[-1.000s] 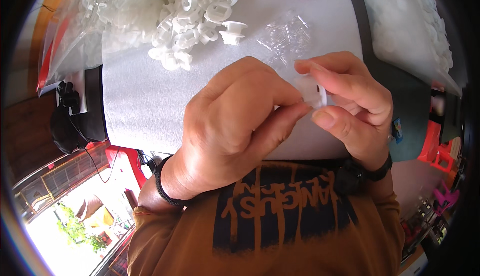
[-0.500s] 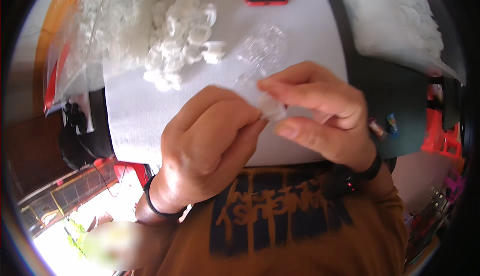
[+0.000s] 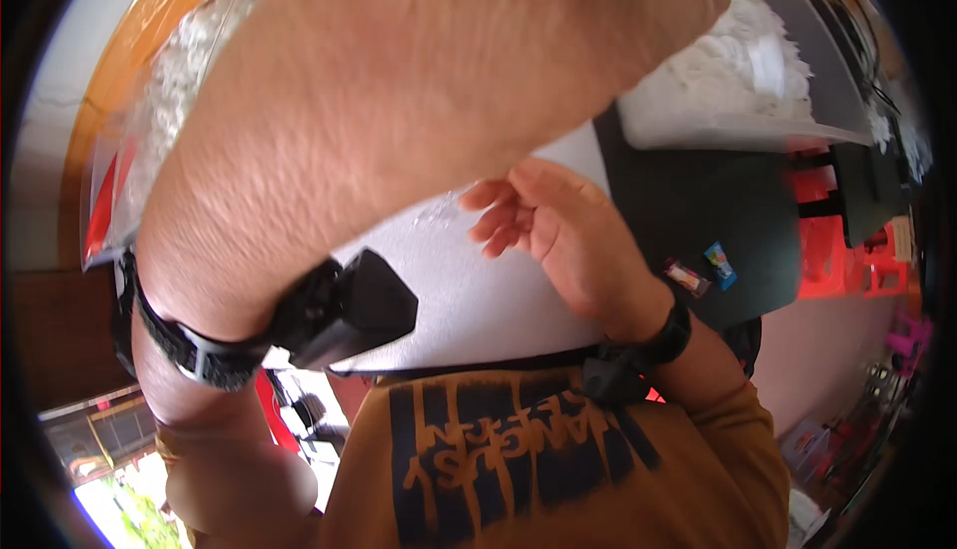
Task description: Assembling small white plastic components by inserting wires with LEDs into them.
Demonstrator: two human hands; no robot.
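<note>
My left hand (image 3: pixel 449 81) fills the top of the view, raised close and stretched across toward the upper right. Its fingers are hidden, so I cannot see whether it holds anything. Below it, my right hand (image 3: pixel 573 240) hovers over the pale work surface (image 3: pixel 478 300), palm turned left. Its fingers are loosely bent and apart, with nothing visible in them; the upper fingertips lie close under the left hand's outline. Small clear plastic pieces (image 3: pixel 436 212) lie just left of the right fingertips, partly covered by my left hand.
At the upper right stands a clear plastic bin (image 3: pixel 743 136) heaped with white pieces (image 3: pixel 733 76). A clear bag (image 3: pixel 184 81) of white pieces is at the upper left. Two small wrapped packets (image 3: pixel 720 265) (image 3: pixel 687 276) lie on the dark tabletop (image 3: pixel 698 210). Red stools (image 3: pixel 827 260) stand beyond.
My hands have come apart from the small white piece they held together. The left has swung up and right, covering the phone and the white heap. My right hand has shifted slightly left and loosened.
</note>
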